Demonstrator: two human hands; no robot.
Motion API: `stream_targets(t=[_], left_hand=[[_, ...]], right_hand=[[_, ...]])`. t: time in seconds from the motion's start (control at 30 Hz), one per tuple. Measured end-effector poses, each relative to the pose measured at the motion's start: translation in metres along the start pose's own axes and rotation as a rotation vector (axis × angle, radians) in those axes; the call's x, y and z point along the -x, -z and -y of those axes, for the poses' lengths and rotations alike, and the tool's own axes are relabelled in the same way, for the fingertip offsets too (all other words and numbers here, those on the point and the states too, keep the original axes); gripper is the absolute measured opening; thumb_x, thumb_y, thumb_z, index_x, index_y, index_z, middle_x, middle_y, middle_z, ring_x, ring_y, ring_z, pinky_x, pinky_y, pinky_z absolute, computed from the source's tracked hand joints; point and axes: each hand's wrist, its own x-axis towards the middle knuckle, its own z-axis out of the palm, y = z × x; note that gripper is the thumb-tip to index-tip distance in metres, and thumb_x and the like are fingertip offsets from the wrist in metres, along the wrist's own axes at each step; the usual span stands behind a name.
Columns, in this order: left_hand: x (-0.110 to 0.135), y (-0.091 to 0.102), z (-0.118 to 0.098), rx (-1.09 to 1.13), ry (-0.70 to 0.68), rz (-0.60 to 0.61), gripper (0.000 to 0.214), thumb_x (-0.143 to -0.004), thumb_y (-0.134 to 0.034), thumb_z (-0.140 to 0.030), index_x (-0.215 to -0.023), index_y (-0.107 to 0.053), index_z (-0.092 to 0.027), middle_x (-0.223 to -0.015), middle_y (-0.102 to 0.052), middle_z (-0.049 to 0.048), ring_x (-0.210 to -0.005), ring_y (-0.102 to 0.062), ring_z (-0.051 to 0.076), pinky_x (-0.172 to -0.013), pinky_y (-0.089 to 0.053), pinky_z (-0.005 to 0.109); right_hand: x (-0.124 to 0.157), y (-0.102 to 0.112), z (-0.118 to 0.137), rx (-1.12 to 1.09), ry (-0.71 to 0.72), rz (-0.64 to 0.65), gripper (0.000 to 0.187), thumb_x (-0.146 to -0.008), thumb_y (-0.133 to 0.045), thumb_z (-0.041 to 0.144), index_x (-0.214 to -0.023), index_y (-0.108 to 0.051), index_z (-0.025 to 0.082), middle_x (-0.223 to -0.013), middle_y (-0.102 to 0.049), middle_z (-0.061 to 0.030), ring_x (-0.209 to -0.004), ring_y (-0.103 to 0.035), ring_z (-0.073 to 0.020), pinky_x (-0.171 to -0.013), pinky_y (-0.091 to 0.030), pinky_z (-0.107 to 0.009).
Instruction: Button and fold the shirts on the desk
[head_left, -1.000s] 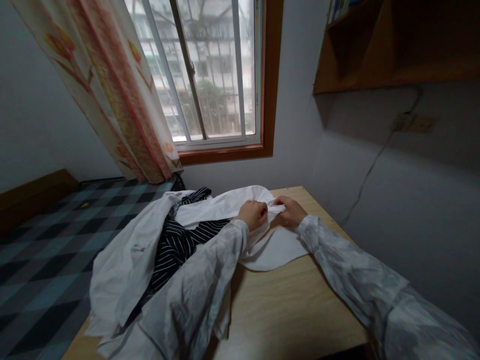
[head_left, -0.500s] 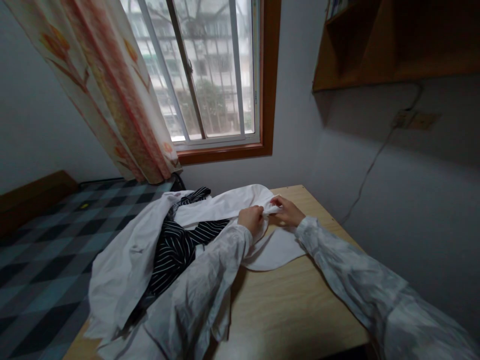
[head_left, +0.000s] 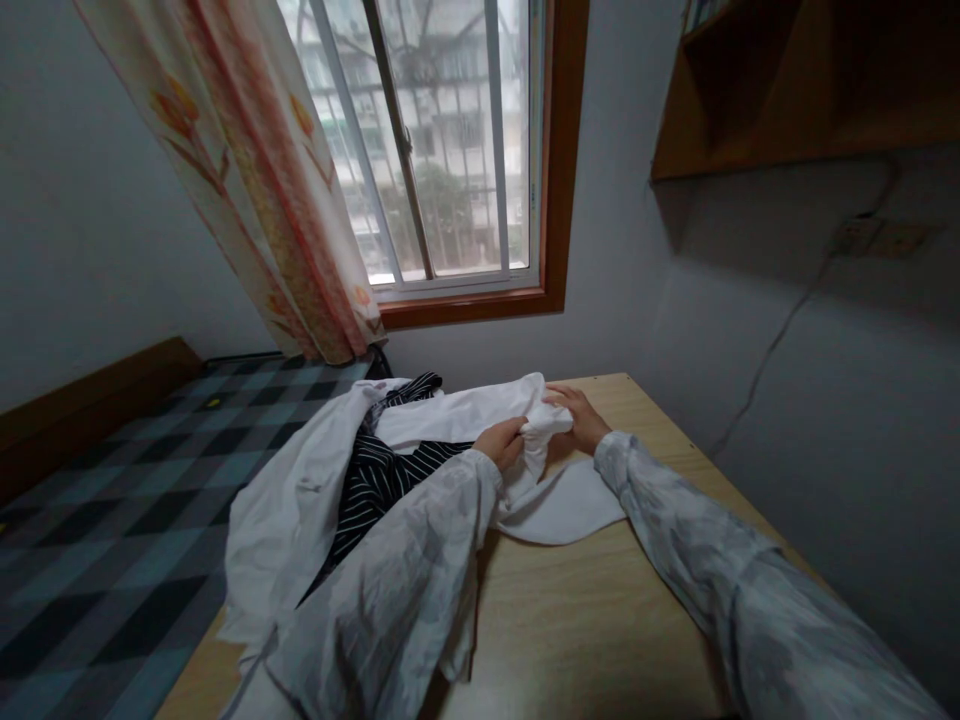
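A white garment (head_left: 281, 510), its exact kind unclear but with a sleeve-like length (head_left: 457, 408), lies loosely spread on the wooden table. Black cloth with white stripes (head_left: 375, 485) shows between its white parts; whether it is lining or a separate piece I cannot tell. My left hand (head_left: 502, 441) is closed on a bunched end of the sleeve-like part. On the far side of that bunch, my right hand (head_left: 581, 418) curls its fingers around the white cloth, its fingertips partly hidden. Below both hands a flat white flap (head_left: 566, 505) rests on the table.
The wooden table (head_left: 585, 610) reaches to the wall corner. At left stands a bed with a checked cover (head_left: 142, 520). Beyond are a window (head_left: 450, 180) and a flowered curtain (head_left: 262, 190). A wooden shelf (head_left: 750, 110) hangs at upper right, above a dangling cord (head_left: 780, 330).
The view has swung slightly left. The cloth end between my hands has become more bunched and opened out, and my right hand has shifted from a pinch to a wider hold around it.
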Motion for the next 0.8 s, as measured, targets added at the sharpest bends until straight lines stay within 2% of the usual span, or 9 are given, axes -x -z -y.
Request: stream_targets(t=[0.1,0.23,0.3,0.37,0.47,0.57,0.67,0.73,0.8], left_hand=[[0.003,0.007,0.004,0.09,0.016,-0.075,0.022,-0.096,-0.041,-0.025,-0.091,-0.062,-0.019,-0.09,-0.07,0.0056,-0.09,-0.065,0.022,-0.085,-0.052,0.032],[0.012,0.028,0.01,0.085,0.123,-0.233,0.028,-0.1,-0.039,-0.036,-0.093,-0.062,-0.021,-0.088,-0.068,0.0048,-0.088,-0.064,0.022,-0.086,-0.05,0.033],[0.017,0.04,0.01,-0.039,0.186,-0.249,0.031,-0.098,-0.049,-0.046,-0.104,-0.064,-0.021,-0.093,-0.07,0.0061,-0.093,-0.066,0.025,-0.087,-0.05,0.034],[0.022,0.052,0.009,-0.203,0.264,-0.214,0.042,-0.09,-0.064,-0.057,-0.112,-0.067,-0.021,-0.101,-0.072,0.0083,-0.099,-0.068,0.028,-0.089,-0.051,0.036],[0.023,0.068,0.004,-0.365,0.381,-0.087,0.041,-0.085,-0.07,-0.057,-0.105,-0.074,-0.021,-0.108,-0.071,0.0092,-0.103,-0.069,0.029,-0.091,-0.052,0.035],[0.02,0.081,-0.001,-0.445,0.452,0.04,0.03,-0.084,-0.071,-0.048,-0.1,-0.078,-0.023,-0.114,-0.07,0.0082,-0.101,-0.071,0.026,-0.088,-0.053,0.034],[0.022,0.097,-0.002,-0.599,0.527,0.099,0.025,-0.079,-0.075,-0.038,-0.099,-0.078,-0.023,-0.118,-0.072,0.0108,-0.109,-0.071,0.03,-0.087,-0.054,0.034],[0.027,0.111,-0.001,-0.672,0.571,0.103,0.021,-0.081,-0.072,-0.032,-0.099,-0.076,-0.022,-0.116,-0.075,0.0127,-0.112,-0.071,0.032,-0.089,-0.053,0.036],[0.034,0.125,0.002,-0.69,0.61,0.061,0.02,-0.087,-0.066,-0.031,-0.103,-0.075,-0.023,-0.112,-0.077,0.0132,-0.108,-0.072,0.033,-0.09,-0.053,0.039]], right_hand=[[-0.004,-0.011,0.002,-0.056,-0.028,-0.043,0.021,-0.084,-0.074,0.027,-0.104,-0.077,0.025,-0.145,-0.066,-0.0101,-0.134,-0.058,-0.0326,-0.116,-0.045,-0.053],[-0.015,-0.007,0.003,-0.099,-0.088,-0.238,0.003,-0.087,-0.068,0.026,-0.089,-0.067,0.027,-0.127,-0.075,-0.009,-0.127,-0.062,-0.0304,-0.115,-0.045,-0.053],[-0.02,0.004,0.003,-0.087,-0.115,-0.337,0.011,-0.087,-0.066,0.026,-0.08,-0.058,0.027,-0.127,-0.074,-0.009,-0.128,-0.061,-0.0307,-0.115,-0.044,-0.053],[-0.024,0.016,0.003,-0.092,-0.184,-0.426,0.017,-0.09,-0.065,0.03,-0.079,-0.052,0.026,-0.122,-0.074,-0.0097,-0.12,-0.065,-0.0298,-0.107,-0.048,-0.049],[-0.026,0.031,0.006,-0.168,-0.331,-0.465,0.02,-0.098,-0.058,0.042,-0.088,-0.052,0.026,-0.093,-0.071,-0.0043,-0.084,-0.066,-0.023,-0.075,-0.052,-0.035],[-0.027,0.041,0.009,-0.168,-0.404,-0.432,0.03,-0.104,-0.051,0.054,-0.092,-0.053,0.026,-0.075,-0.061,0.0017,-0.061,-0.054,-0.0171,-0.056,-0.038,-0.028],[-0.026,0.06,0.004,-0.006,-0.393,-0.401,0.04,-0.103,-0.054,0.064,-0.09,-0.055,0.025,-0.068,-0.058,0.0024,-0.055,-0.049,-0.0161,-0.054,-0.035,-0.028],[-0.022,0.078,-0.004,0.136,-0.295,-0.216,0.046,-0.093,-0.067,0.071,-0.094,-0.062,0.025,-0.072,-0.065,-0.0008,-0.061,-0.057,-0.0191,-0.06,-0.04,-0.03],[-0.015,0.097,-0.013,0.249,-0.151,0.074,0.054,-0.079,-0.081,0.073,-0.104,-0.07,0.026,-0.082,-0.073,-0.0052,-0.074,-0.065,-0.0246,-0.071,-0.047,-0.033]])
